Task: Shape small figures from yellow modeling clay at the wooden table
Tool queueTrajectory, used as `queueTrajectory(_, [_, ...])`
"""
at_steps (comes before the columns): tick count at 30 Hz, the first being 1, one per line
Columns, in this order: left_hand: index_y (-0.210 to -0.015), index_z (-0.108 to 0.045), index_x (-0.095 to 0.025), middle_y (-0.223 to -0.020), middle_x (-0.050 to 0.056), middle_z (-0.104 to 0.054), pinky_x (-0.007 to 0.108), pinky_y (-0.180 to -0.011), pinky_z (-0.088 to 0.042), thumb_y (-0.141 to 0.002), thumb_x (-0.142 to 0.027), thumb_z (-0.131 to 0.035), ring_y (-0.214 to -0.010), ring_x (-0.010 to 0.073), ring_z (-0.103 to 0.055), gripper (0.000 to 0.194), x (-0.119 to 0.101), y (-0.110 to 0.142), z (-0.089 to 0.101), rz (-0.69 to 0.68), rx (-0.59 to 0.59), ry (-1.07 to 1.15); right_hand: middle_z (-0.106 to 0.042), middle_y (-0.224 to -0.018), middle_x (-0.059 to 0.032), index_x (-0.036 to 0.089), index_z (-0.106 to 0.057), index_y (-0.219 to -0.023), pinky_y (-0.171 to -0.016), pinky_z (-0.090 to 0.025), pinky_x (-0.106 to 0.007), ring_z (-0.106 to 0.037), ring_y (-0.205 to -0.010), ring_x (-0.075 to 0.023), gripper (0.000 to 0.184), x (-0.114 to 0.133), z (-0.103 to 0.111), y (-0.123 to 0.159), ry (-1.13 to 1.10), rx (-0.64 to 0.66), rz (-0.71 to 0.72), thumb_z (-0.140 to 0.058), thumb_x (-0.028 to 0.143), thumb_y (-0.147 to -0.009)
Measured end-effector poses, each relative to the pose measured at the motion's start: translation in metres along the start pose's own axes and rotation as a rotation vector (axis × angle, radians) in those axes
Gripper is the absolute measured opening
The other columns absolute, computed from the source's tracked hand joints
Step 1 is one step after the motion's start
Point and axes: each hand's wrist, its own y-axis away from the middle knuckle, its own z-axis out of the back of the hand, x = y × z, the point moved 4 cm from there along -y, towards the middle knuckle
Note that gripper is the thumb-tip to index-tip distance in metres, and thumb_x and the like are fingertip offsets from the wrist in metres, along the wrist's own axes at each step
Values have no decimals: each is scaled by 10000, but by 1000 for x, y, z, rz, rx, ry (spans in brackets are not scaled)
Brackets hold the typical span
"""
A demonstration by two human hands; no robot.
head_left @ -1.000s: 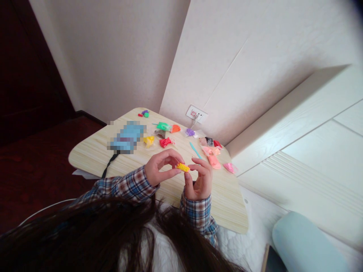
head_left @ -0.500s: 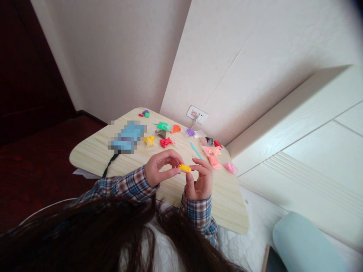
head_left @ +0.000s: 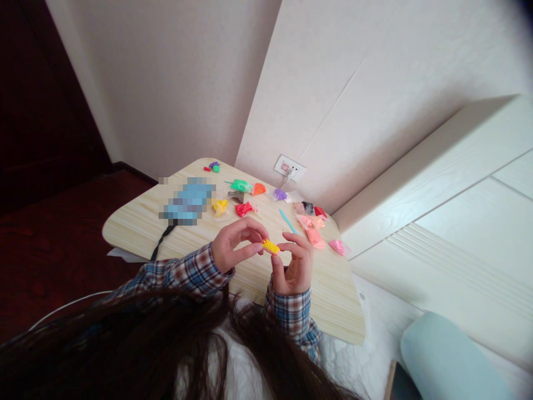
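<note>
Between my two hands, above the front part of the wood-grain table [head_left: 245,272], is a small yellow clay piece [head_left: 271,246] with a bumpy top, shaped like a corn cob, and a paler underside. My left hand [head_left: 239,244] pinches its left end between thumb and fingertips. At its right end, the thumb and fingers of my right hand [head_left: 293,264] close on it. A light-blue modelling tool [head_left: 287,220] lies on the table just beyond my right hand. Bags of yellow clay [head_left: 220,208] and red clay [head_left: 244,209] lie beyond my left hand.
More bagged clay lies toward the wall: green [head_left: 240,185], orange [head_left: 259,189], purple [head_left: 280,194], peach [head_left: 315,238] and pink [head_left: 337,246]. Small clay shapes [head_left: 215,167] sit at the far corner. A blurred blue object [head_left: 189,201] with a black strap rests at left. A wall socket [head_left: 290,168] holds a plug.
Both hands stay in nearly the same place. The yellow clay piece is turned or tilted very slightly between the fingertips.
</note>
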Motion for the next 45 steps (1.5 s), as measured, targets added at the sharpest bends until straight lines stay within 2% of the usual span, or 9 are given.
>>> queueTrajectory(9, [-870, -543, -137, -788, 24, -598, 185, -573, -501, -820, -248, -605, -658, 92, -610, 136, 0, -4, 1, -3, -47, 78, -570, -1037, -69, 219, -554, -945, -835, -485, -420, -553, -1001, -212, 163, 6, -3, -1, 12, 93, -82, -581, 218, -785])
queueTrajectory(14, [-879, -550, -139, -796, 30, -607, 189, -562, -501, -815, -252, -612, -655, 99, -617, 145, 5, -3, 3, -7, -49, 82, -565, -1032, -70, 221, -551, -945, -840, -490, -430, -554, -997, -209, 145, 4, -3, 1, -18, 74, -95, -551, 206, -801])
queueTrajectory(20, [-910, -570, -138, -782, 16, -596, 200, -587, -494, -796, -243, -621, -653, 94, -602, 164, 6, -2, 2, 50, -51, 67, -563, -1018, -71, 219, -552, -939, -812, -503, -416, -555, -994, -208, 141, 5, -3, 0, 13, 71, -113, -539, 182, -803])
queueTrajectory(23, [-893, -578, -135, -743, 8, -602, 203, -567, -477, -761, -281, -645, -620, 93, -587, 208, 10, -3, 4, 123, -90, 61, -560, -1027, -76, 216, -561, -927, -714, -520, -352, -552, -972, -198, 135, 3, -4, -1, 37, 98, -176, -533, 164, -805])
queueTrajectory(26, [-847, -581, -134, -695, 5, -627, 210, -553, -458, -729, -298, -647, -587, 94, -574, 213, 19, -5, 8, 288, -117, 7, -561, -1037, -84, 206, -574, -905, -626, -516, -301, -553, -936, -190, 109, -6, -8, 2, 56, 130, -251, -550, 189, -800])
queueTrajectory(29, [-814, -580, -134, -685, 6, -645, 220, -564, -454, -688, -296, -656, -581, 98, -578, 219, 27, -6, 13, 426, -179, -56, -567, -1031, -92, 197, -586, -895, -599, -516, -284, -552, -965, -200, 108, -18, -13, 8, 87, 184, -314, -554, 217, -794])
queueTrajectory(32, [-807, -576, -133, -712, 14, -657, 228, -573, -465, -659, -296, -662, -585, 103, -591, 236, 29, -6, 15, 459, -202, -93, -583, -1020, -95, 193, -599, -886, -611, -516, -287, -555, -964, -201, 110, -26, -15, 13, 104, 191, -321, -561, 225, -788])
queueTrajectory(36, [-827, -579, -129, -797, 39, -672, 246, -612, -502, -674, -304, -640, -613, 114, -621, 240, 28, -5, 14, 431, -187, -168, -585, -1018, -95, 197, -604, -883, -624, -517, -300, -559, -958, -203, 113, -34, -10, 17, 132, 192, -302, -568, 247, -790])
queueTrajectory(45, [-889, -616, -140, -873, 68, -674, 266, -671, -527, -745, -330, -559, -761, 165, -652, 245, 37, 2, 15, 503, -40, -463, -611, -1006, -82, 212, -631, -849, -712, -517, -364, -574, -942, -212, 154, -50, -7, 30, 197, 276, -306, -626, 342, -767])
